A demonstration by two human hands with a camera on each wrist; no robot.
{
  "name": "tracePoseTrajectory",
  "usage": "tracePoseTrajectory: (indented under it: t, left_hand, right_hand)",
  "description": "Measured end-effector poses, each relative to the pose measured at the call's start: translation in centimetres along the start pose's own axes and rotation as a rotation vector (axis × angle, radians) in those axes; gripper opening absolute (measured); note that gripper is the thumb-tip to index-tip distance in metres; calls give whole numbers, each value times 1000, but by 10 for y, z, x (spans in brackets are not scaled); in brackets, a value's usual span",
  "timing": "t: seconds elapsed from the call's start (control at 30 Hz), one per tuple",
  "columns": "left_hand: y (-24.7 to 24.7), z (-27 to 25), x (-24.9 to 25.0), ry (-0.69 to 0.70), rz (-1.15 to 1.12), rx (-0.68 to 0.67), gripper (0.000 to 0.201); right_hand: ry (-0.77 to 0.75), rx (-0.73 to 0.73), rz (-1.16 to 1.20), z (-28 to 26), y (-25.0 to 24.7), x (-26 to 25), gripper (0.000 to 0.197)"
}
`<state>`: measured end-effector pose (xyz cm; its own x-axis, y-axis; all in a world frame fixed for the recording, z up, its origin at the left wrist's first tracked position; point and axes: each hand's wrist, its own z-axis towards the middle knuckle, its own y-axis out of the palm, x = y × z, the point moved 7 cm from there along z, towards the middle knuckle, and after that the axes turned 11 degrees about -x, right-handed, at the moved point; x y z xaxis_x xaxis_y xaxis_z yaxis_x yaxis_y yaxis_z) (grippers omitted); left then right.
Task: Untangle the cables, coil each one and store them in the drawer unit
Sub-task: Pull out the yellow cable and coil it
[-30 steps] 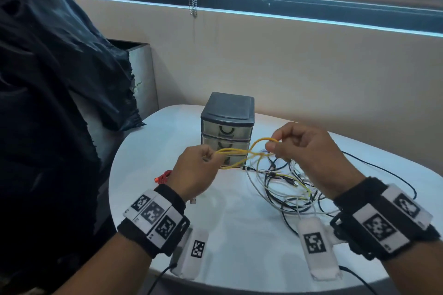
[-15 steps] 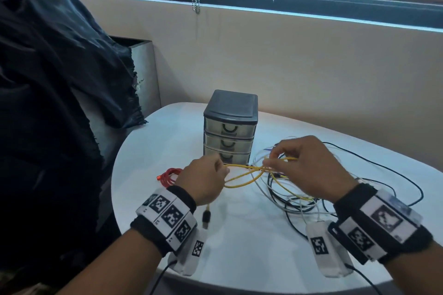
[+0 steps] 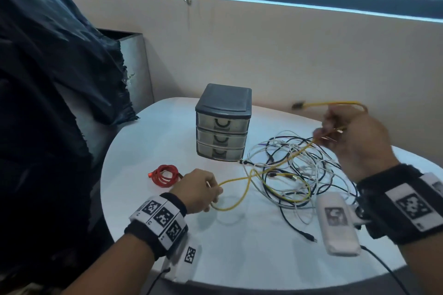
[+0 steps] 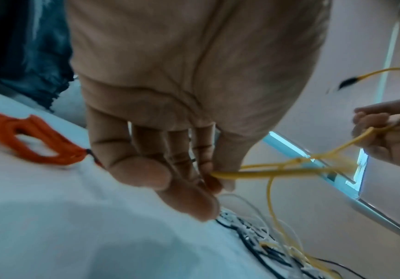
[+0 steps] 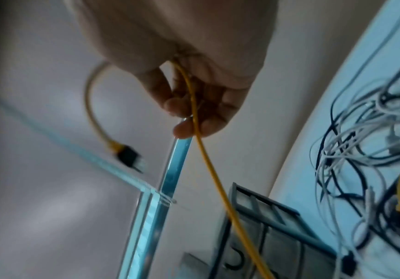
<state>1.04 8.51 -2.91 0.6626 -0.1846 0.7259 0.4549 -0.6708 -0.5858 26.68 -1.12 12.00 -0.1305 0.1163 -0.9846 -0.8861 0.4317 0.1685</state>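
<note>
A yellow cable [image 3: 242, 178] runs from my left hand [image 3: 200, 190], low over the white table [image 3: 153, 132], up to my right hand [image 3: 345, 134], raised at the right. Each hand pinches it. Its dark plug end [image 3: 298, 104] sticks out leftward beyond the right hand, seen too in the right wrist view as the plug [image 5: 131, 157]. In the left wrist view my fingers [image 4: 208, 169] hold the yellow cable [image 4: 278, 170]. A tangle of white and black cables [image 3: 294, 163] lies under the right hand. The grey three-drawer unit [image 3: 224, 122] stands behind it, its drawers closed.
A coiled red cable [image 3: 165, 174] lies left of my left hand, also shown as the red cable [image 4: 34, 139]. Dark cloth [image 3: 48, 79] drapes over something at the left. A wall and window sill run behind the table. A black plug end [image 3: 310, 237] lies near the front edge.
My hands have moved apart: the left went down toward the table, the right rose to the right, drawing the yellow cable out with its plug end free.
</note>
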Motion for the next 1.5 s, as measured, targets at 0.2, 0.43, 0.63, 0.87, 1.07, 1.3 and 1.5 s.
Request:
tracePoseTrajectory:
  t: [0.2, 0.43, 0.63, 0.87, 1.07, 1.3, 1.5]
  left_hand:
    - [3, 4, 9, 115, -176, 9, 23]
    - [-18, -41, 94, 191, -898, -330, 79]
    - [-47, -75, 110, 434, -851, -88, 43]
    - [-167, -94, 23, 493, -1248, 272, 42]
    - [-170, -84, -10, 431, -1231, 371, 40]
    - [-154, -72, -39, 273, -1161, 479, 40]
    - [-98, -61, -4, 173, -988, 291, 33]
  right_hand:
    - [-76, -22, -253, 4, 7, -22, 46]
    - [-240, -374, -1340, -23, 91, -5, 47]
    - [-192, -313, -1280, -6, 88, 14, 45]
    - [50, -76, -1488, 11, -2, 25, 38]
    - [383, -19, -1139, 38, -71, 28, 32]
    - [-155, 314, -653, 62, -119, -81, 32]
    - [-282, 72, -953, 29, -10, -82, 47]
